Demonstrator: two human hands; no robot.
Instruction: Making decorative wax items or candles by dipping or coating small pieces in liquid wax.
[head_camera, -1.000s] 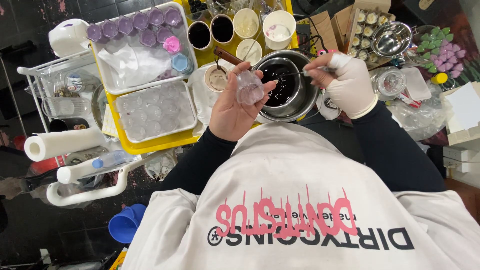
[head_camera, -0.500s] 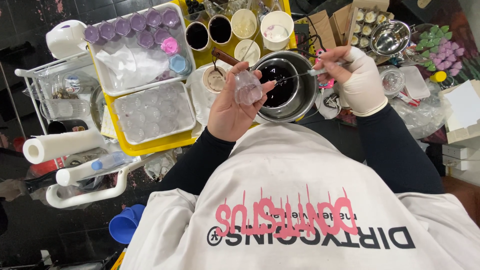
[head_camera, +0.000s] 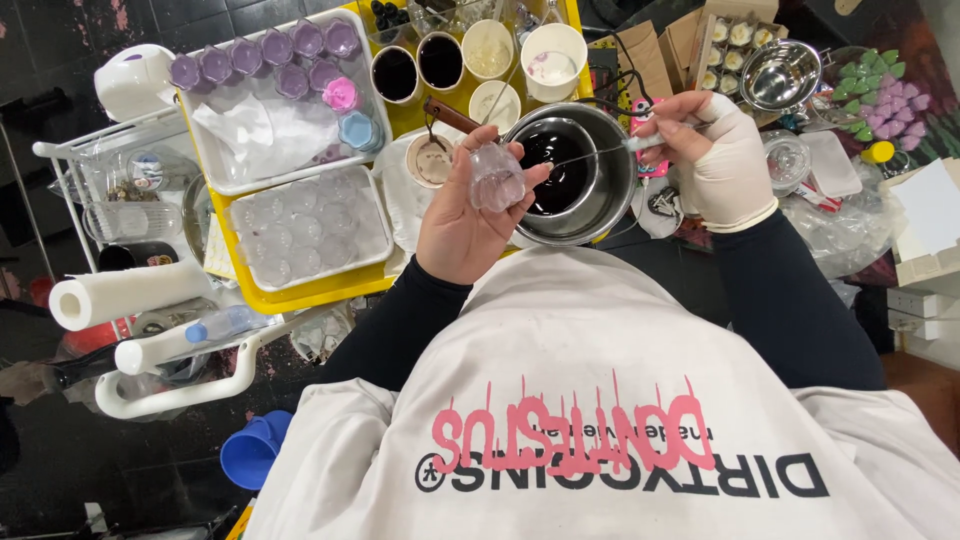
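— Moved since before? Barely: right hand (head_camera: 722, 160) shifted slightly toward 3 o'clock, thin tool (head_camera: 620, 148) still pinched.
— Left hand (head_camera: 470, 215)?
— Clamped around clear mould (head_camera: 497, 178), raised at 9 o'clock of steel bowl (head_camera: 610, 200).

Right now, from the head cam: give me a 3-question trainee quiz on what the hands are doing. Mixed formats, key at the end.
1. True or false: the left hand holds a clear faceted mould up over the yellow tray.
2. Multiple choice: the gloved right hand pinches
A. a paper towel roll
B. a thin metal tool whose tip reaches over the steel pot of dark liquid
C. a blue cup
3. Fill in: the filled moulds in the back white tray are mostly ____ in colour.

Key: 1 true; 2 B; 3 purple.
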